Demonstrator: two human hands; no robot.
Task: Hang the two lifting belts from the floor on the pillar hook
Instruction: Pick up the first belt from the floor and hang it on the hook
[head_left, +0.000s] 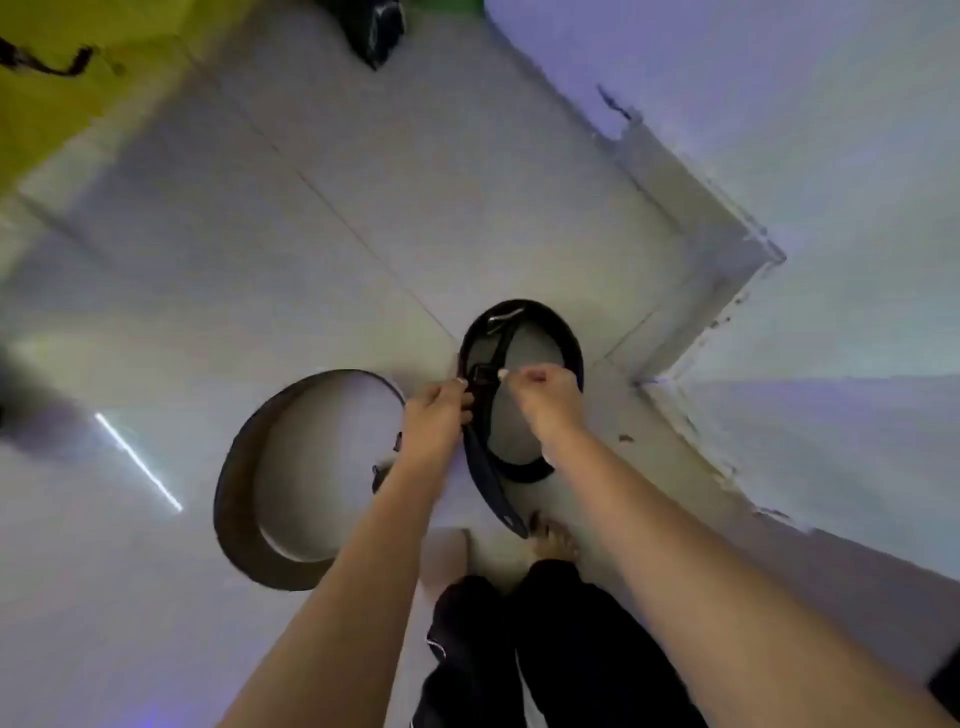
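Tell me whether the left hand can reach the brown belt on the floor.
Probably yes: the brown belt lies open on the floor beside the left hand, nothing between them, but that hand currently grips the black belt.

Two lifting belts show: one dark belt (519, 395) looped beside the white pillar (779, 364), one brown belt (249, 493) farther from that pillar. Two hands, a left hand (436, 410) and a right hand (540, 395). One bare foot (553, 540).
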